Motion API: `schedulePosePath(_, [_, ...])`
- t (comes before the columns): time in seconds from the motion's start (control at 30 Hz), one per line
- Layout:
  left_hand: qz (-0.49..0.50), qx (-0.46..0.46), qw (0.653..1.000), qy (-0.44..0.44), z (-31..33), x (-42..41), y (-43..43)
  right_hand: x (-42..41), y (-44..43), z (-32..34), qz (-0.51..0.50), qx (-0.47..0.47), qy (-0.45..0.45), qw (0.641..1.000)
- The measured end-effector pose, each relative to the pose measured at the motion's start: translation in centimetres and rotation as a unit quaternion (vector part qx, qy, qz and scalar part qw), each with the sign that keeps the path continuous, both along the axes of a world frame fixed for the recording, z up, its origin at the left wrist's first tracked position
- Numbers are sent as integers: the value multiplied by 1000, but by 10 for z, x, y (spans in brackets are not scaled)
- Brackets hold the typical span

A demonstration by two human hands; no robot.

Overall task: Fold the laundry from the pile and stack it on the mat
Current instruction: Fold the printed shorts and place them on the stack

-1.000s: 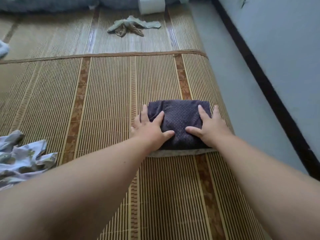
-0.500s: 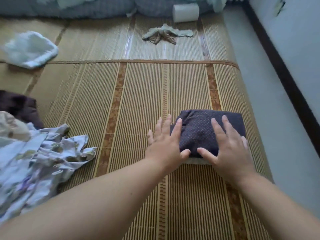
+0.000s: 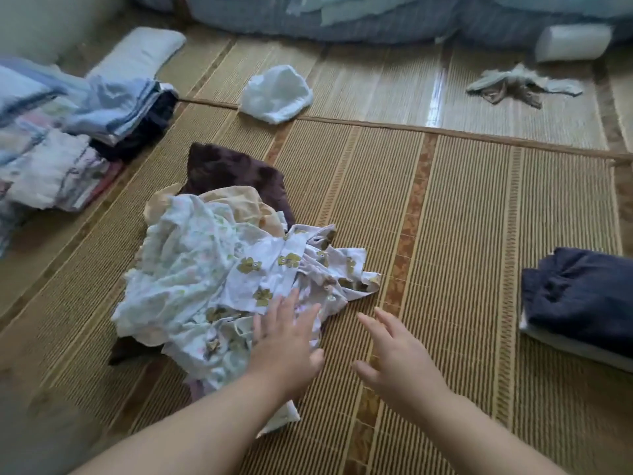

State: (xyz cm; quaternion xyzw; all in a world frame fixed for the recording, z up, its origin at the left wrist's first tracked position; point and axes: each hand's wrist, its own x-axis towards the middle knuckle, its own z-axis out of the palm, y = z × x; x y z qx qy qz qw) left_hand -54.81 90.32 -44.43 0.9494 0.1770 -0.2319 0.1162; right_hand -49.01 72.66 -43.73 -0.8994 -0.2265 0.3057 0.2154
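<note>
With the left hand [image 3: 287, 341] flat, fingers straight, on the printed garment [image 3: 270, 269] topping the pile [image 3: 191, 269] at centre-left, and the right hand [image 3: 397, 358] open over the mat [image 3: 462, 234], we should pinch one layer only.

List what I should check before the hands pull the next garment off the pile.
1. Left hand on target: ok; straight fingers rest on the flower-print garment, no grip yet.
2. Right hand free: ok; open over the bamboo mat, holding nothing.
3. Last piece stacked: ok; folded navy garment lies on a pale folded piece at right.
4. Folding room: ok; bare mat shows between pile and navy garment.
5. Flower-print garment free of the pile: cannot tell; it overlaps other crumpled pieces.
</note>
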Motion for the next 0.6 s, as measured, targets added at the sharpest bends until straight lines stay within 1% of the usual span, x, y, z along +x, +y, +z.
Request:
schedulePosePath(0.1, [57, 14, 998, 6, -10, -28, 61, -15, 59, -11, 40, 6, 9, 999])
schedulePosePath(0.17, [90, 13, 996, 3, -18, -37, 94, -23, 96, -22, 29, 36, 39, 998])
schedulePosePath(0.23, [95, 2, 995, 14, -25, -38, 121, -29, 134, -35, -54, 78, 94, 991])
schedulePosePath(0.27, [92, -4, 996, 19, -30, -35, 131, -30, 149, -42, -107, 82, 109, 985])
schedulePosePath(0.3, [90, -9, 996, 19, -33, -30, 138, -30, 162, -47, -137, 67, 99, 983])
schedulePosePath(0.4, [120, -40, 992, 0, -37, -11, 150, -23, 191, -54, -134, -58, 13, 989])
schedulePosePath(0.43, [123, -48, 991, 9, -36, -5, 150, -20, 196, -50, -143, -74, -1, 987])
schedulePosePath(0.5, [93, -42, 994, 38, -33, 3, 148, -12, 197, -40, -176, -64, -14, 982])
schedulePosePath(0.53, [79, -36, 995, 44, -31, 2, 147, -9, 194, -36, -196, -33, -16, 980])
schedulePosePath(0.6, [72, -45, 996, 3, -23, -2, 147, 0, 185, -19, -210, 51, -9, 976])
